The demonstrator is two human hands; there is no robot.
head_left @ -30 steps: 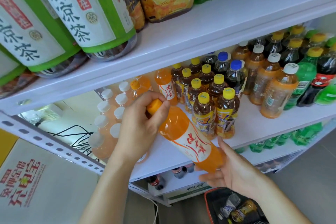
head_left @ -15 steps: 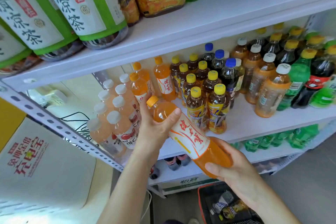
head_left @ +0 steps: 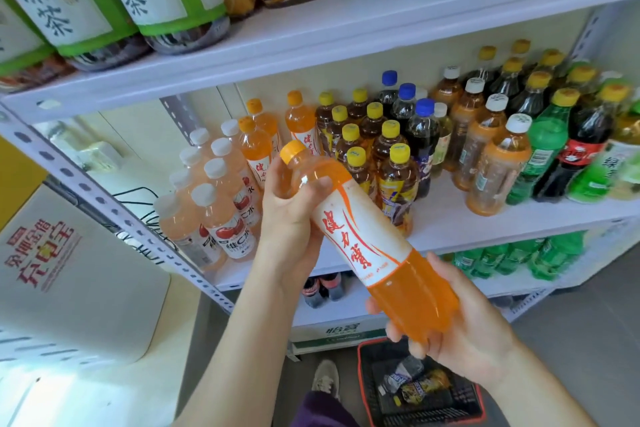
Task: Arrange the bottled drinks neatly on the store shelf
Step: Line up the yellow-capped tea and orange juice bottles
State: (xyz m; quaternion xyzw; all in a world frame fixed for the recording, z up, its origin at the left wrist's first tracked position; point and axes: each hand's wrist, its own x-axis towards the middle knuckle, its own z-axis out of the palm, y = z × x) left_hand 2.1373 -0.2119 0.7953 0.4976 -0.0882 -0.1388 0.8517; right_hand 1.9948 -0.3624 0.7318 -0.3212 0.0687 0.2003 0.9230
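Orange plastic soda bottle (head_left: 367, 243), with an orange screw cap and a white, red-lettered label, hangs tilted in front of the white metal shelf board (head_left: 450, 218) without touching it, cap up-left and base down-right. The left hand (head_left: 291, 218) wraps fingers and thumb around the shoulder just under the cap. The right hand (head_left: 460, 333) cups the lobed base with curled fingers. Being full, it is probably fairly heavy for its size. The thin clear wall likely gives a little under a squeeze, and the glossy label may be slick, so the stiffer neck and ridged base seem the surest holds. Breakage looks unlikely. Matching orange-capped bottles (head_left: 258, 146) stand upright at the back of the shelf, between pale pink white-capped bottles (head_left: 214, 204) and brown yellow-capped tea bottles (head_left: 394, 180).
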